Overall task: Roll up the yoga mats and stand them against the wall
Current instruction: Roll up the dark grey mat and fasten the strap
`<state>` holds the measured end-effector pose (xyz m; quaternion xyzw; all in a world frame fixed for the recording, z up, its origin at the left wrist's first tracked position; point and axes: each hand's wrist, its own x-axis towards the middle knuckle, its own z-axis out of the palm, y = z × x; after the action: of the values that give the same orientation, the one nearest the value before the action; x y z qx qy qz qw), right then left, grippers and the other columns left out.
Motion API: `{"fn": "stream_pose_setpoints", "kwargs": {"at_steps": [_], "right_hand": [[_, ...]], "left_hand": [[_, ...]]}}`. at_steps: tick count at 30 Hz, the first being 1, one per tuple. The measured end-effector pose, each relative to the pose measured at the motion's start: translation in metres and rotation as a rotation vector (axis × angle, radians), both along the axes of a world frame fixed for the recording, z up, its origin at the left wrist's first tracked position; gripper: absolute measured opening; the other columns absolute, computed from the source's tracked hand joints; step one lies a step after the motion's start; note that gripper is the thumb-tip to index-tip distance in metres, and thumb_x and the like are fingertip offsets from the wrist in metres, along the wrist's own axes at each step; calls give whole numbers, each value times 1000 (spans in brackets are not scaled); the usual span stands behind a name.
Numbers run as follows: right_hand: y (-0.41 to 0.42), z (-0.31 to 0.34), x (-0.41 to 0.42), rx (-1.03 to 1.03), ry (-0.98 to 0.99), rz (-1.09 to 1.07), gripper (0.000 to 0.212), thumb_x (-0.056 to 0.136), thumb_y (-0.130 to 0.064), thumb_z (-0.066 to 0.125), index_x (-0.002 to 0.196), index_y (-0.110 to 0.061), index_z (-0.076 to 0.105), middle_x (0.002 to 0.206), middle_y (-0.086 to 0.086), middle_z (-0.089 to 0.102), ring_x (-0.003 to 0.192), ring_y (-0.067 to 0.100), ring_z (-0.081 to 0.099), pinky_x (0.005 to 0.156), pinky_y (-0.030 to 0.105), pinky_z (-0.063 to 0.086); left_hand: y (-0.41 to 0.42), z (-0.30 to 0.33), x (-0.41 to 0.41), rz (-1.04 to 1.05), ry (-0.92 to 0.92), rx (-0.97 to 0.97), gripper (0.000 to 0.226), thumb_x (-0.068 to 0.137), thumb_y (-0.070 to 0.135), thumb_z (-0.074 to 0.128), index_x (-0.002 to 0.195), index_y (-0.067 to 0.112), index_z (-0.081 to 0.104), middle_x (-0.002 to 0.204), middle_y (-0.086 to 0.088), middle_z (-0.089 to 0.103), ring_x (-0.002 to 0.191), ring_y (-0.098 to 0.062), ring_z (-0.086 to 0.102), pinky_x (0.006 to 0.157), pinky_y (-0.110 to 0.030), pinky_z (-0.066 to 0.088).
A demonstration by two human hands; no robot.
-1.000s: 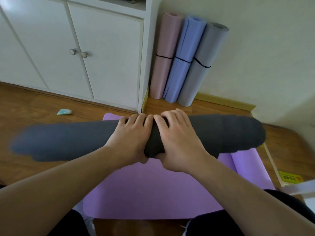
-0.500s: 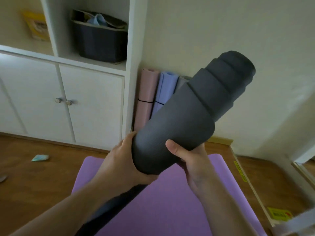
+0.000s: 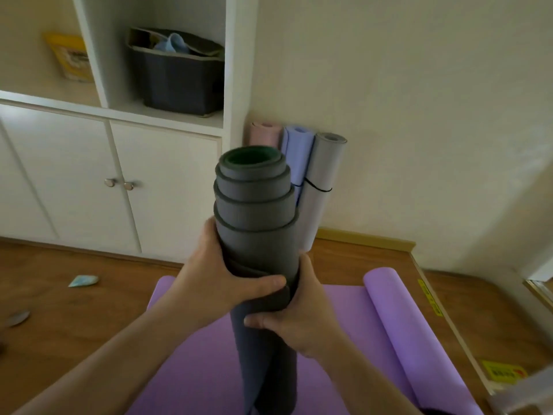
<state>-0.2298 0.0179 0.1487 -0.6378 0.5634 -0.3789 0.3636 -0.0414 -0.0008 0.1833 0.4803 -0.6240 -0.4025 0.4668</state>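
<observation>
Head view, listed by size: white cabinet point(image 3: 74, 181) with a dark bin point(image 3: 179, 82) on its shelf; purple mat point(image 3: 344, 339) flat on the wood floor point(image 3: 74, 310), right edge curled into a roll. Grey rolled mat point(image 3: 257, 235) held upright above it, layers telescoped at the top; pink mat point(image 3: 264, 133), blue mat point(image 3: 299, 151) and pale grey mat point(image 3: 321, 181) stand against the wall point(image 3: 389, 100). Left hand point(image 3: 221, 280) and right hand point(image 3: 299, 319) both wrap their fingers round the grey roll.

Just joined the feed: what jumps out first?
A dark grey rolled mat held upright at centre, its layers telescoped at the top, gripped by the left hand and right hand. Behind it, three rolled mats stand against the wall; a purple mat lies on the floor.
</observation>
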Motion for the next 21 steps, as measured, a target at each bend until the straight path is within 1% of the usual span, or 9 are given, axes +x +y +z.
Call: {"fn": "stream_pose_setpoints", "kwargs": {"at_steps": [2,5,9,11,14,16,18,19,21], "right_hand": [[2,-16,9,33,44,-22,109,47,-39,104,131,-61,38,125,-31,62,117,-4,59,93,25,57],[3,-31,14,45,8,-44,108,48,-33,105,130,-60,40,120,-34,64,112,-7,62,80,16,56],[4,-28,13,-7,44,-71,105,49,-42,104,130,-61,41,121,-35,64,113,-6,63,86,21,59],[5,-26,14,-49,46,-93,103,48,-46,105,129,-60,43,122,-35,65,113,-7,63,87,21,59],[7,-30,24,-46,-17,-116,105,46,-43,105,132,-56,45,123,-32,67,114,-5,64,87,23,60],[6,-36,26,3,-42,-88,111,48,-39,106,139,-49,43,128,-28,66,119,-2,63,90,24,60],[0,-35,17,83,22,8,107,57,-34,103,141,-47,38,131,-27,62,123,-2,60,91,20,57],[-4,-30,9,113,77,72,99,63,-28,99,139,-48,39,131,-26,62,124,-2,59,92,18,55],[-12,-11,-8,108,104,119,78,75,-12,86,133,-50,49,128,-24,66,123,-1,60,100,24,53]], "left_hand": [[2,-8,1,70,-46,10,126,29,61,100,138,40,40,125,22,60,116,0,59,94,-33,58],[3,-19,2,79,-102,-2,137,26,58,103,144,40,35,129,22,58,121,-2,57,97,-35,58],[8,-31,-3,60,-120,-5,153,27,47,107,152,45,19,137,21,49,127,-3,51,97,-27,55],[9,-35,-5,99,-69,-13,148,33,42,107,149,51,15,134,26,47,124,3,51,93,-19,52],[8,-36,-8,130,-16,10,137,39,38,107,140,56,17,126,31,49,117,11,51,77,-7,50],[7,-39,-8,151,-25,13,127,39,40,106,135,53,24,125,28,53,117,5,54,81,-11,50],[6,-43,-6,184,-38,6,122,38,44,104,135,50,30,125,24,57,118,-1,56,85,-19,51],[6,-44,-4,188,-42,2,122,38,46,104,136,48,32,125,23,57,118,-1,56,86,-20,51],[5,-45,-2,171,-52,3,125,37,50,103,139,46,31,125,23,56,118,0,55,86,-20,50]]}}
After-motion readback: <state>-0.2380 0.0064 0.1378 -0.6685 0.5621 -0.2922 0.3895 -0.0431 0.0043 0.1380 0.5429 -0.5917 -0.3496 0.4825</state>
